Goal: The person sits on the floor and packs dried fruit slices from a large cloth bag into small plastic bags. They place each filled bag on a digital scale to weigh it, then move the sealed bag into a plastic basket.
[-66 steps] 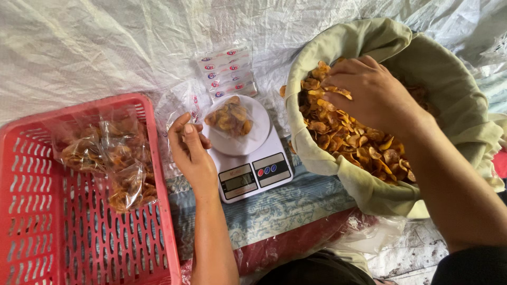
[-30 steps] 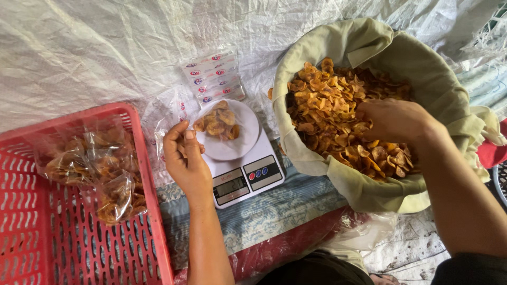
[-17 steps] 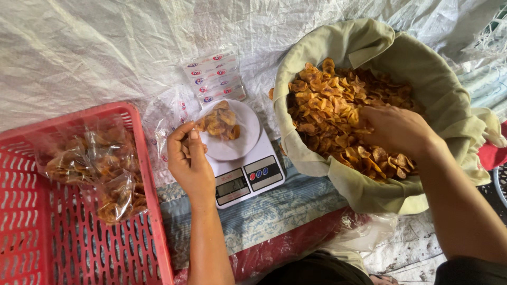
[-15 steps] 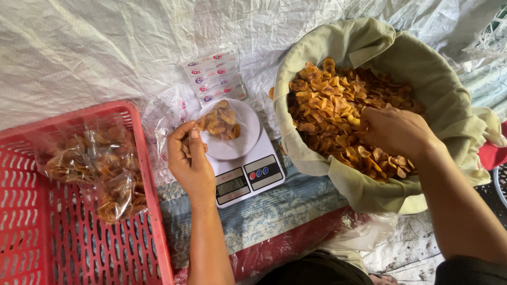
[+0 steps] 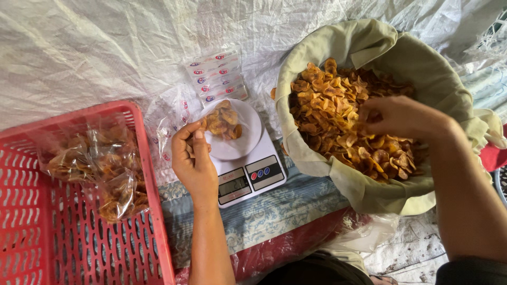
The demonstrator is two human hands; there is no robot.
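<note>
While the left hand (image 5: 193, 161) rests at the left edge of the white kitchen scale (image 5: 244, 168) with its fingers curled loosely around a few chips, the right hand (image 5: 398, 117) reaches into the cloth-lined basket (image 5: 369, 190) on the right of the white tarp (image 5: 95, 53), fingers bent down among the fried chips (image 5: 327, 105); whether it has closed on any cannot be told. A small heap of chips lies on the white plate (image 5: 237, 145) atop the scale, a stack of flat printed packets (image 5: 216, 76) sits just behind it, and bagged chips (image 5: 95, 163) lie in the red plastic crate (image 5: 153, 211) at the tarp's left edge.
</note>
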